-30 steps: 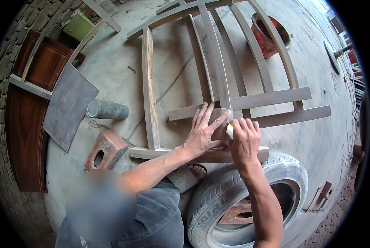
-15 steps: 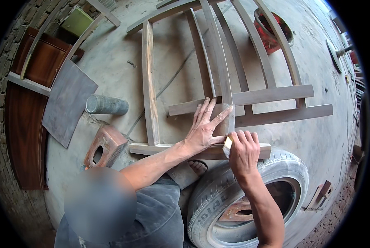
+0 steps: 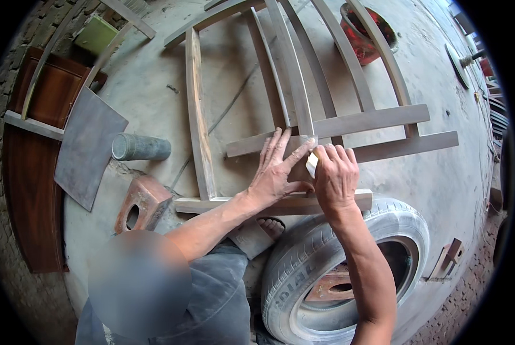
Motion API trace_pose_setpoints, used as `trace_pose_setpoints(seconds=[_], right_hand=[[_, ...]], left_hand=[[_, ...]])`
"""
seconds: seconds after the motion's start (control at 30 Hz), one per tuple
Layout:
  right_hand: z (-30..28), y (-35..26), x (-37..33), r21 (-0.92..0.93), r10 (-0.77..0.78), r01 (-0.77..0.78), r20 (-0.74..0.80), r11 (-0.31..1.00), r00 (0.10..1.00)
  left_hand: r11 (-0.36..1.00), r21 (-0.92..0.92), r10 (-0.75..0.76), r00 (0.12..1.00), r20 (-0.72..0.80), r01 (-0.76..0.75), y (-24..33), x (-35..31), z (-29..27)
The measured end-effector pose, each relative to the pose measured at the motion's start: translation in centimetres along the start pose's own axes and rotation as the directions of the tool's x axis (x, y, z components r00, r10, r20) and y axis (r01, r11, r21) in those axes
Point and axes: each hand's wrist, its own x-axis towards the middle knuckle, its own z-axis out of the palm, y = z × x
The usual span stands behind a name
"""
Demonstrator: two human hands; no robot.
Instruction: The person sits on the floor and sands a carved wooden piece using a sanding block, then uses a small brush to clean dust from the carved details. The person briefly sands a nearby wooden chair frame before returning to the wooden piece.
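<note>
A slatted wooden frame [image 3: 197, 115], dusty grey-brown with bare pale wood on its left rail, lies in front of me. My left hand [image 3: 273, 175] lies on it with fingers spread, fingertips at the crossing of a long slat and a cross rail. Just right of it, my right hand [image 3: 337, 172] is closed around a small pale folded pad [image 3: 311, 164]. The pad is pressed near that same crossing; its underside is hidden, and I cannot tell its material. The frame's near rail [image 3: 257, 205] passes below both hands.
A dusty tyre [image 3: 295, 270] stands by my right forearm. On the floor [image 3: 154, 98] at left are a reddish hollow block [image 3: 144, 201], a grey cylinder [image 3: 141, 147], a grey board [image 3: 90, 146] and dark brown panels [image 3: 33, 201]. A red bucket [image 3: 364, 43] stands beyond the slats.
My right hand has slid away from me with the pad, from beside the near rail up to the crossing. The left hand stays spread on the wood. The view has shifted slightly.
</note>
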Motion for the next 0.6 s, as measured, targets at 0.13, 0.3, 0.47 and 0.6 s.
trace_pose_setpoints(seconds=[0.13, 0.3, 0.47, 0.6], right_hand=[[-1.9, -1.8, -4.2, 0.048, 0.082, -0.088, 0.111, 0.995, 0.99], [-9.9, -5.4, -10.1, 0.45, 0.552, -0.463, -0.082, 0.763, 0.83], [-16.1, -14.5, -23.7, 0.55, 0.746, -0.644, 0.056, 0.532, 0.664], [-19.3, -24.9, -32.6, 0.539, 0.883, -0.759, 0.055, 0.366, 0.466]], left_hand=[[1.0, 0.007, 0.011, 1.0, 0.019, -0.011, 0.1, 0.1, -0.3], [0.999, -0.005, -0.042, 0.991, 0.13, 0.043, 2.0, 1.0, -0.9], [0.991, 0.122, 0.039, 0.995, 0.087, -0.049, 2.0, 1.1, -2.3], [0.927, 0.11, 0.361, 0.933, 0.0, -0.359, 6.8, 4.0, -4.6]])
